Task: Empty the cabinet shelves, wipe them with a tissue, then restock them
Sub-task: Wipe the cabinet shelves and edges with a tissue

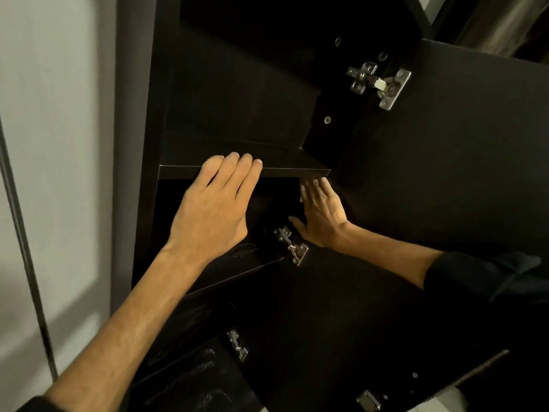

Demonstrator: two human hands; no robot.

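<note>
- Well, starting leftmost, a pale wall (53, 144) lies well to the left of both hands, with a thin dark strip running down it.
- Next comes the dark cabinet (142, 203), its door (445, 173) swung open to the right of the hands.
- The left hand (214, 209) lies flat with its fingers straight and close together, fingertips resting over the front edge of the upper shelf (285, 166); it holds nothing.
- That shelf looks bare as far as I can see; no tissue shows in either hand.
- Below the left hand, the lower shelf (237, 266) and the boards under it carry pale smears, so I judge wiping is unfinished or not begun.
- Between the hands sits a metal hinge (292, 245), just beside the right wrist.
- The right hand (320, 215) is spread wide, fingers straight, reaching into the compartment under the upper shelf near the cabinet's right wall; it holds nothing that I can see, though its fingertips are blurred.
- Up and right of the right hand, a second hinge (380, 84) joins the door to the frame.
- Risks, as I judge them: the right wrist could scrape on the hinge if it draws back carelessly; leaning weight on the upper shelf's edge could tip or unseat it; the dark interior could hide dust, leaving patches missed.
</note>
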